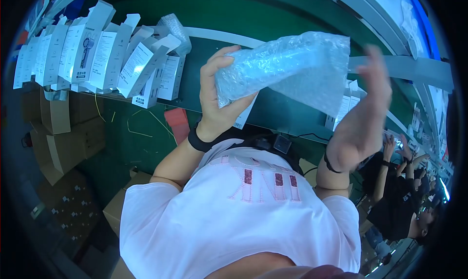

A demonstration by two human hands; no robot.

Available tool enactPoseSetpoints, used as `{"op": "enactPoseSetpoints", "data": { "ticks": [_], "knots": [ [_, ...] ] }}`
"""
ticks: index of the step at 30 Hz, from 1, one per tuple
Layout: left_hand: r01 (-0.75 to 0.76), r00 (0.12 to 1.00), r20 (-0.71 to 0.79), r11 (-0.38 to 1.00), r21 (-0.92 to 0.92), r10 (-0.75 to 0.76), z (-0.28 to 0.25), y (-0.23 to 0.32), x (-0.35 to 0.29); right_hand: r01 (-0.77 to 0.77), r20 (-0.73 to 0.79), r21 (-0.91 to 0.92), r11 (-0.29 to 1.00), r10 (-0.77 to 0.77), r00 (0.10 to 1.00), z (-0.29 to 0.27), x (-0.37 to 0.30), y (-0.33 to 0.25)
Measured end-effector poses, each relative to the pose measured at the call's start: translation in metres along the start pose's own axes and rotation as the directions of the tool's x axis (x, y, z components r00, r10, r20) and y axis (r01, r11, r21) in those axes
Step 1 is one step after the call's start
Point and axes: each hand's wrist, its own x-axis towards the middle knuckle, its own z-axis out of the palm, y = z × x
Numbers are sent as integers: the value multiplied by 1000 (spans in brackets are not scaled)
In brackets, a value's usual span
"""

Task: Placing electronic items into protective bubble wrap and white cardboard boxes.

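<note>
My left hand (217, 86) grips one end of a clear bubble-wrap bag (273, 64), thumb below and fingers over the top. The bag is held tilted above the green work table. A bluish long shape shows through the plastic; what it is, I cannot tell. Its loose flat end spreads out toward the right. Just beyond that end, my right hand (378, 86) is raised and blurred by motion. Its fingers point up with the thumb apart, and nothing shows in it. Below my left hand, part of a white printed carton (245, 114) shows on the table.
Several upright white cartons with raised flaps (75, 52) line the table's left side. Another bubble-wrap piece (175, 32) lies behind them. More white cartons (343, 106) stand by my right forearm. Brown cardboard boxes (73, 132) are at lower left. Co-workers (395, 196) sit at far right.
</note>
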Motion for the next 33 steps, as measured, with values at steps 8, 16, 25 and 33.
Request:
{"op": "enactPoseSetpoints", "data": {
  "ticks": [8, 16, 25, 33],
  "knots": [
    [83, 996, 16, 997, 7, -83, 6, -2, -17, -343, -45, 139, 929, 351, 935, 19, -46, 46],
    [576, 728, 369, 807, 130, -578, -7, -21, -58, -833, 504, 539, 126, 744, 438, 2, -102, 107],
    [551, 581, -67, 331, 766, -811, 4, -164, -62, -703, 43, 682, 202, 948, 315, 62, -117, 218],
    [606, 664, -74, 478, 636, -744, 4, -112, -68, -863, 261, 473, 179, 907, 331, 92, -137, 185]
  ]
}}
